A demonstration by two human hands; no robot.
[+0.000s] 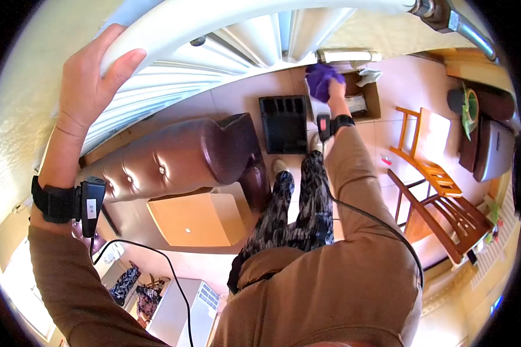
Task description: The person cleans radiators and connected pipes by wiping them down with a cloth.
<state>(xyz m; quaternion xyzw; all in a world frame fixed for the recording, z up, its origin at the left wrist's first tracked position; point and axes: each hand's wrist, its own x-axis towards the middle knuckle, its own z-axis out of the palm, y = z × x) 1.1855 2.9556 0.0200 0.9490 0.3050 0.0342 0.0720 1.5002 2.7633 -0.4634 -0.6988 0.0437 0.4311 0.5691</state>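
Observation:
My left hand (87, 84) is wrapped over the left end of the white radiator's top rail (173, 26), thumb on the near side. Lower down and to the right, my right hand (336, 92) grips a bunched purple cloth (320, 80). The cloth is beside the radiator's lower right end, close to a short white pipe (353, 56); whether it touches either is unclear. Just right of the cloth, an open cardboard box (374, 104) on the floor holds pale items. A black tray (283, 124) lies on the floor to the left of my right hand.
A brown tufted sofa (173, 153) stands along the left, with a cardboard box (185, 220) on its seat. Wooden chairs (414, 136) (446, 222) are at the right, near a dark stool (495, 150). Cables run from the bands on both wrists.

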